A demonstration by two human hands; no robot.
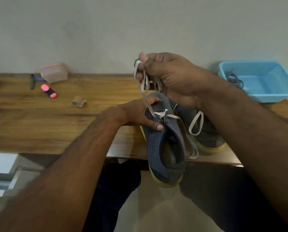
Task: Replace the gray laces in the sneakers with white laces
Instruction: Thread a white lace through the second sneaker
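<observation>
A gray sneaker [158, 144] with a yellowed sole lies at the front edge of the wooden table [56, 124], its heel past the edge. My left hand [139, 113] grips its toe end, thumb pressed beside the eyelets. My right hand [170, 77] is raised above the shoe and holds bunched loops of a white lace [144, 81]; one strand runs taut down into an eyelet. The lace crosses the lowest eyelets, and its other end trails off to the right of the shoe. A second gray sneaker [207, 131] lies behind, with a white lace loop on it.
A blue plastic basket [265, 81] at the back right holds dark gray laces [233, 78]. On the left of the table lie a pink lidded box [54, 72], a pink highlighter [48, 91], a dark tool [32, 82] and a small tape roll [77, 102].
</observation>
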